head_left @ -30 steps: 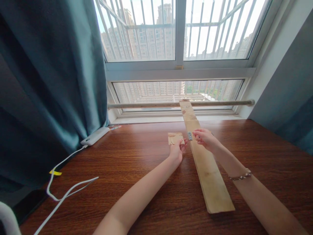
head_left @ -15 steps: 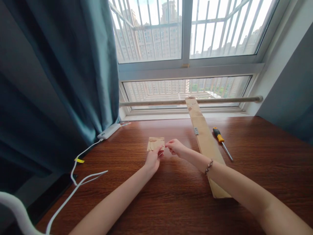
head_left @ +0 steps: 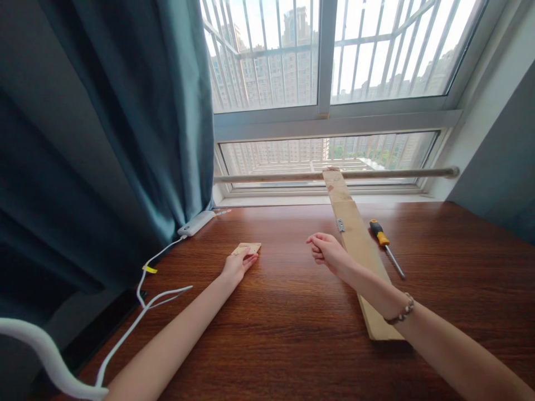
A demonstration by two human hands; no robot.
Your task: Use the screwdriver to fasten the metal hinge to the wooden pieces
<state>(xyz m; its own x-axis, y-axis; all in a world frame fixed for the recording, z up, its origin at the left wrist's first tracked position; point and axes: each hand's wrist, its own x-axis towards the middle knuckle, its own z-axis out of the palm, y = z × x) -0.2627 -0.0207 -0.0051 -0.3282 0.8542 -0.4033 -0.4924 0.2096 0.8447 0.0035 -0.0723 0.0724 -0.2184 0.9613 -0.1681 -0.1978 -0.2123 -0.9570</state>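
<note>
The person's left hand (head_left: 237, 265) holds a small wooden piece (head_left: 252, 246) at its near side, the thumb over the top and the fingers drawn in narrowly around the edge. The piece is out to the left of the long board (head_left: 360, 239), well apart from it, with the brown desk (head_left: 284, 312) beneath. The right hand (head_left: 329, 253) is just beside the board's left edge, its forearm crossing over the board. Its fingers are curled in with the thumb close against them; whether something tiny is pinched there cannot be told from this view.

The small piece looks thin, flat and stiff, so it should be light enough for one hand, best taken by opposite edges to keep its face free. Its pale surface looks dry rather than slippery, though a thin corner could chip if pressed hard. The long board should be stiff too, but its length would make it swing if lifted by one end; its middle seems the better hold. A metal fitting (head_left: 340, 225) is at its left edge, and a screwdriver (head_left: 384, 240) lies to its right.
</note>
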